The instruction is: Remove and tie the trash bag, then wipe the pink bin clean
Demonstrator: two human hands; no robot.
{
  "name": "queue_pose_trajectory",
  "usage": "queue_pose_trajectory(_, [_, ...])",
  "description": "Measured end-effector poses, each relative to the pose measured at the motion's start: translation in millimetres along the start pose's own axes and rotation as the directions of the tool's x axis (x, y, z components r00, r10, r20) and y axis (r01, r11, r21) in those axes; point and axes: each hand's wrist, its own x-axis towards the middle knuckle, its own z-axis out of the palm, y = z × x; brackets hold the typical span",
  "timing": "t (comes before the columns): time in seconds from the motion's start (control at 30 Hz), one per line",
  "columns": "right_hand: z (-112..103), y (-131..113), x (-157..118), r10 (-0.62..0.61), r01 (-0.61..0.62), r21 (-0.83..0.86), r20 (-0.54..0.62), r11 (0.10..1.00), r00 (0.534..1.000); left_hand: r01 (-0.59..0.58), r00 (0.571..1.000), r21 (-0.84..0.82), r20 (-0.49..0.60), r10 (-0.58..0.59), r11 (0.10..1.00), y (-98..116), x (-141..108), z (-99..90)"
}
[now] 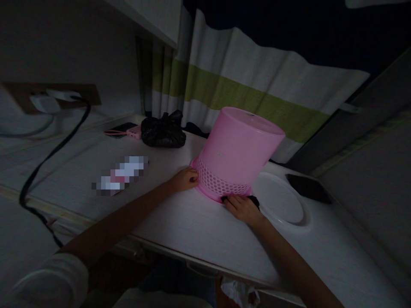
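Observation:
A pink plastic wastebasket (240, 147) stands upside down on the white desk (180, 231), its honeycomb mesh band and rim at the bottom. My left hand (185, 179) has its fingers curled on the rim at the basket's left side. At the near right of the rim, my right hand (240, 208) presses a black cloth (254, 200) against the basket. The cloth is bunched and mostly covered by the fingers. Right of the basket lies a white round lid or plate (279, 199), partly hidden behind it.
A knotted black plastic bag (163, 130) sits at the back left, beside a pink power bank (134, 131) and a dark flat object (120, 129). A pixelated bright object (122, 174) lies nearer. Farther right is a black tablet-like slab (308, 188). A black cable (54, 152) hangs at left.

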Motion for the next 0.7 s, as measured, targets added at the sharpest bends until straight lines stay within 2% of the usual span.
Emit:
queue_pose_trajectory(0.1, [-10,14,4,0.086,-0.086,-0.005,-0.036,0.996,0.996,-0.004,1.0,-0.02,0.014,0.004,1.0,-4,0,-2.0])
queue_pose_trajectory(0.2, [-24,36,9,0.212,-0.221,-0.041,-0.152,0.974,0.965,-0.009,0.999,-0.043,0.048,0.011,0.999,-10,1,-4.5])
queue_pose_trajectory(0.27, [-30,46,11,0.239,-0.26,-0.065,-0.227,0.964,0.944,-0.002,0.998,-0.052,0.066,0.005,0.999,-13,1,-5.9])
queue_pose_trajectory(0.33, [-33,48,12,0.236,-0.261,-0.07,-0.25,0.963,0.939,0.017,0.997,-0.051,0.073,-0.013,0.999,-15,1,-6.8])
queue_pose_trajectory(0.47, [-24,29,7,0.154,-0.159,-0.031,-0.121,0.987,0.981,0.119,0.993,-0.012,0.009,-0.119,0.993,-20,-3,-8.0])
queue_pose_trajectory(0.57, [-12,10,0,0.1,-0.099,0.015,-0.025,0.995,0.995,0.227,0.972,0.017,-0.063,-0.225,0.974,-24,-4,-8.5])
queue_pose_trajectory(0.7, [-1,-6,-4,0.064,-0.064,0.037,0.021,0.997,0.998,0.245,0.969,0.041,0.013,-0.246,0.969,-24,1,-6.9])
